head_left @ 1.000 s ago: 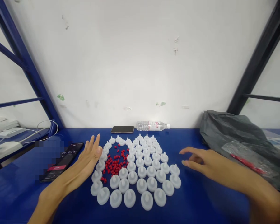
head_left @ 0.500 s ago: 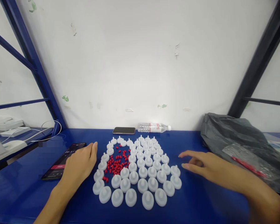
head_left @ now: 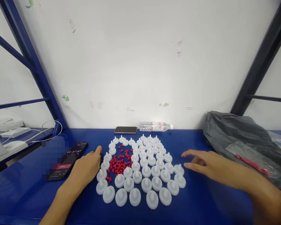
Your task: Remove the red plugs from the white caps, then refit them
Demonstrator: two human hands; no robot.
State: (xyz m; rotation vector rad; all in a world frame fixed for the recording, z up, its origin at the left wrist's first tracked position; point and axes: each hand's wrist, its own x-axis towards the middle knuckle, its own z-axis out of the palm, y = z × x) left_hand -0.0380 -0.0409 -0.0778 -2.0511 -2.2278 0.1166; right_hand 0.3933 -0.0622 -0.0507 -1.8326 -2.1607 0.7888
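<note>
the red pieces [head_left: 119, 166] lie loosely clustered on the worktop [head_left: 194, 200], to the right of the left hand [head_left: 90, 164], which is nearer to them than the right hand [head_left: 201, 161]. white spouted discs [head_left: 137, 177], spouts up, stand between them and both hands. the left fingers curl inward; what they hold, if anything, i cannot tell. the right thumb and forefinger are spread, nothing visible between, pointing left toward the discs.

White nozzled caps [head_left: 146, 171] stand nozzle-up around and beside scattered small red pieces [head_left: 119, 165].
</note>
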